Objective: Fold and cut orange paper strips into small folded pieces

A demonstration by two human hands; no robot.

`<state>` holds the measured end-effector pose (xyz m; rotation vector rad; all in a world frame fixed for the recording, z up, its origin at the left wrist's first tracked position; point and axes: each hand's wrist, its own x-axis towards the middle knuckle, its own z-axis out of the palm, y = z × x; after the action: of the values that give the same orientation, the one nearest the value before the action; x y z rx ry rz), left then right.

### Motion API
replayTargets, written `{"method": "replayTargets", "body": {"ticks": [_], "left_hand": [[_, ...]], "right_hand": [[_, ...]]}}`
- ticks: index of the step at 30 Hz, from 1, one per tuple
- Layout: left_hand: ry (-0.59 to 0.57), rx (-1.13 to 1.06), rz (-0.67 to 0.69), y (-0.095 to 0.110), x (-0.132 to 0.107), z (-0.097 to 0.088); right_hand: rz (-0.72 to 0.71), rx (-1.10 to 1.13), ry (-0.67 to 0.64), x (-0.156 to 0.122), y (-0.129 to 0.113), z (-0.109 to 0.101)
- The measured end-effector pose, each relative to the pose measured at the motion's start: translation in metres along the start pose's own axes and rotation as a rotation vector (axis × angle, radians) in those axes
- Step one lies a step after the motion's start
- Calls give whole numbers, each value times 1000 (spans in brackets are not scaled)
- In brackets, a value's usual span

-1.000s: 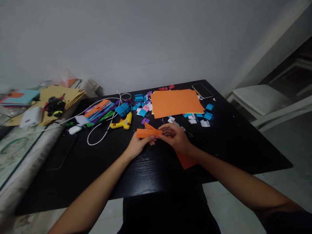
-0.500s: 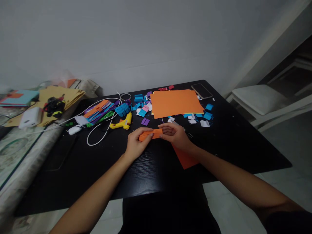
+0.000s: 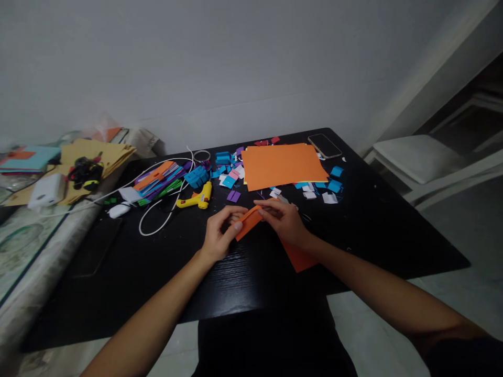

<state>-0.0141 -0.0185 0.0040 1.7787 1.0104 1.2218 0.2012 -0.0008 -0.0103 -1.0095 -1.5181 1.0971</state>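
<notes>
A small folded piece of orange paper (image 3: 248,222) is held between both hands above the black table, tilted with its lower left corner hanging down. My left hand (image 3: 221,230) pinches its left end between thumb and fingers. On the other side, my right hand (image 3: 286,220) grips the upper right end, thumb and fingertips closed on it. Beneath my right hand and wrist lies a larger orange sheet (image 3: 298,257), partly covered by them. Beyond the hands rests a stack of orange sheets (image 3: 283,165) with a yellow edge showing under it.
A yellow glue gun (image 3: 198,198) lies left of the hands, near a white cable (image 3: 155,233) and bundled coloured paper strips (image 3: 159,180). Small blue pieces (image 3: 335,186) and a purple piece (image 3: 233,196) surround the stack. A phone (image 3: 325,146) lies at the far right corner.
The small orange paper has turned from lying nearly level to a tilt, its left end lower. My left hand's fingers have shifted on it; my right hand has barely moved.
</notes>
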Motion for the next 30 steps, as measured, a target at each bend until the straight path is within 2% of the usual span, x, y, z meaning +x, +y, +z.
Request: {"method": "replayTargets", "body": {"ticks": [6, 13, 20, 26, 30], "left_hand": [[-15, -26, 1, -3, 5, -1], [-137, 33, -18, 9, 10, -3], [-58, -92, -218, 3, 9, 1], [-154, -288, -425, 5, 9, 8], [-177, -369, -510, 6, 9, 7]], "right_hand": [[-10, -18, -75, 1, -4, -1], [41, 82, -182, 1, -1, 1], [53, 133, -162, 0, -2, 2], [84, 85, -168, -4, -2, 2], [47, 1, -182, -6, -3, -1]]}}
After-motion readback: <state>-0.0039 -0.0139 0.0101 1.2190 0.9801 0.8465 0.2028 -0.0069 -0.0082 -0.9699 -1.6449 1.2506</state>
